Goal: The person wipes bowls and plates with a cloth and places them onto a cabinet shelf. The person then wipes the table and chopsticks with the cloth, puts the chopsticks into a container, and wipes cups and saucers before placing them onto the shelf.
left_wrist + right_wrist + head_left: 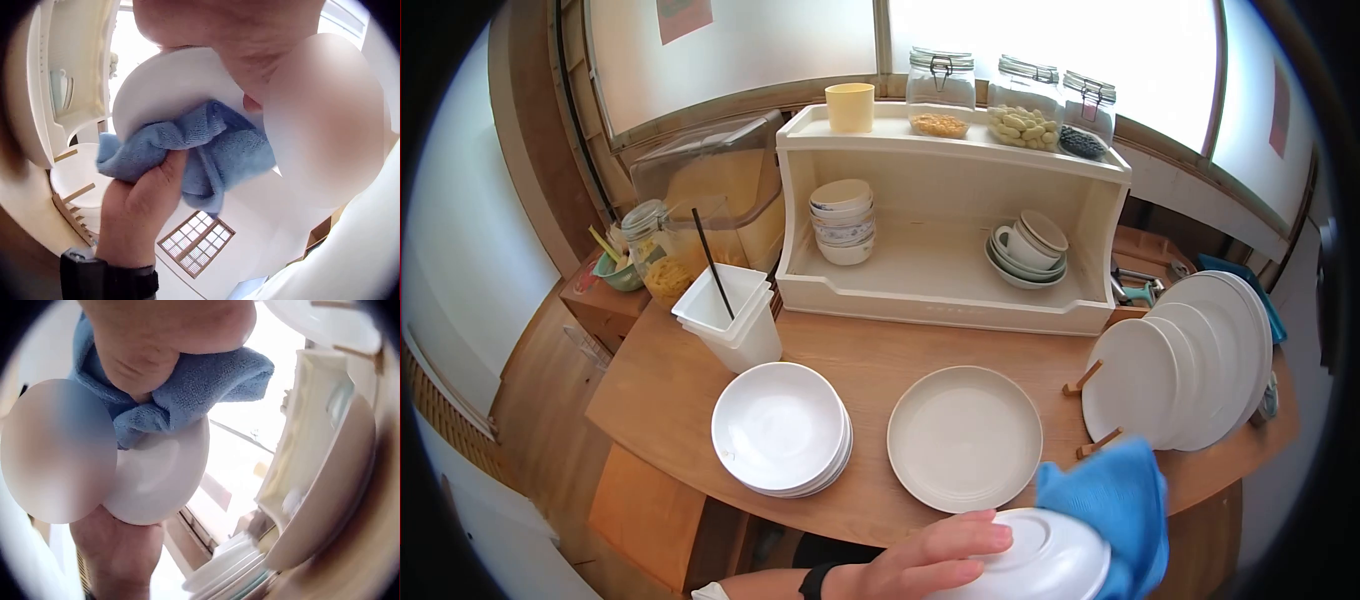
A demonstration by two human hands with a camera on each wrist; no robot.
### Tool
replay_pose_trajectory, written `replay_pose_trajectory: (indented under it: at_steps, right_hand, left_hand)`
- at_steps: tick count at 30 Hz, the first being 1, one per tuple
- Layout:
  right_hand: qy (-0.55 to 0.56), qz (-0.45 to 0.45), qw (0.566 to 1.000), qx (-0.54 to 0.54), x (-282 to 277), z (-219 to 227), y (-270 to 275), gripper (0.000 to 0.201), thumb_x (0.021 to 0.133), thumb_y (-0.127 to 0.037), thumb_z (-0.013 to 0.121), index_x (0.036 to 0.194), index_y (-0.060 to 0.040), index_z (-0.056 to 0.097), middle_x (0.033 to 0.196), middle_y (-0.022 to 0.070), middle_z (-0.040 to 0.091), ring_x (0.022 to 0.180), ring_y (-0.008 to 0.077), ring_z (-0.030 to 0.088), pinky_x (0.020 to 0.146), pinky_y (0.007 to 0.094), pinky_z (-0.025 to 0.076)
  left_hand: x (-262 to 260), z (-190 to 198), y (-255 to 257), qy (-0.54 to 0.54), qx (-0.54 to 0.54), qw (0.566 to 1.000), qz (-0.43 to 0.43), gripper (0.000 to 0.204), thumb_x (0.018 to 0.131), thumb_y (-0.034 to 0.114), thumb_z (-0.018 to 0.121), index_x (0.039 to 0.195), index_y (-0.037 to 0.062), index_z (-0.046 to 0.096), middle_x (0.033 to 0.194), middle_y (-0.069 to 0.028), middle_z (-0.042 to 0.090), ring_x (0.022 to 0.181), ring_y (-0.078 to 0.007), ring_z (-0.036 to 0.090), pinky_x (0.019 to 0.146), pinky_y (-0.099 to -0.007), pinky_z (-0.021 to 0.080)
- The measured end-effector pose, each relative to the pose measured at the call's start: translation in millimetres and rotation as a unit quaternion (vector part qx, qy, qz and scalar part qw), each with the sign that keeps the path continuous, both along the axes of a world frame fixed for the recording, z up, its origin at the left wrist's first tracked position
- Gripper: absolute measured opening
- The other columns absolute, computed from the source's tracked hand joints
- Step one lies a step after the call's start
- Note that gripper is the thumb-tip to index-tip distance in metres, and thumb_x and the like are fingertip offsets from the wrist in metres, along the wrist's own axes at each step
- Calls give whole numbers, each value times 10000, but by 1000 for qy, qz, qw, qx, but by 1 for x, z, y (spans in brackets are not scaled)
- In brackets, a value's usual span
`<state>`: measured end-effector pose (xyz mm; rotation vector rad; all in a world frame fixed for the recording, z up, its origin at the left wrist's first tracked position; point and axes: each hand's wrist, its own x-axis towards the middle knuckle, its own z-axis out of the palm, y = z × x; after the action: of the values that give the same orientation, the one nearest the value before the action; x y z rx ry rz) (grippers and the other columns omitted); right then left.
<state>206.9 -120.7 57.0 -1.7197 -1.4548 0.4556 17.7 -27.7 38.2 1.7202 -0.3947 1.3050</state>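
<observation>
My left hand (920, 555) holds a white bowl (1045, 560) by its edge, fingers lying over the underside, whose foot ring faces up. A blue cloth (1115, 505) wraps the bowl's right side. In the left wrist view my right hand (142, 203) grips this cloth with the thumb on top and presses it against the bowl; in the head view the cloth and bowl hide that hand. Behind the bowl a beige plate (965, 435) lies on the wooden table (865, 350). Left of it stands a stack of white bowls (780, 425).
White plates (1135, 385) stand upright in a wooden rack at the right. At the back, a cream shelf (920, 250) holds bowls and cups, with glass jars (1025, 110) and a yellow cup (850, 107) on top. White containers (735, 320) with a black stick stand at the left.
</observation>
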Motion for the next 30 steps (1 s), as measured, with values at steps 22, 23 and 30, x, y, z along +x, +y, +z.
replay_pose_trajectory:
  at_steps: [22, 23, 30]
  right_hand:
    - [20, -130, 991, -8, 5, -33, -46, 751, 773, -168, 745, 1408, 37, 401, 1444, 216, 436, 1320, 442, 426, 1123, 474, 324]
    - [22, -133, 991, -7, 5, -35, -47, 751, 773, -167, 745, 1408, 37, 400, 1445, 216, 435, 1321, 443, 425, 1124, 474, 322]
    - [50, -163, 985, 6, -9, -47, -44, 757, 771, -156, 745, 1414, 39, 397, 1458, 221, 429, 1328, 449, 420, 1135, 477, 313]
  left_hand:
    - [6, -26, -27, -48, -101, 993, 44, 346, 964, 202, 562, 1233, -10, 511, 1219, -270, 545, 1045, -440, 583, 877, -517, 497]
    - [17, -30, -33, -47, -100, 993, 42, 346, 964, 202, 562, 1233, -10, 511, 1219, -270, 545, 1045, -440, 583, 877, -517, 497]
    - [32, -34, -33, -179, -30, 980, 78, 410, 911, 155, 646, 1270, 47, 479, 1282, -281, 519, 1107, -444, 563, 891, -553, 493]
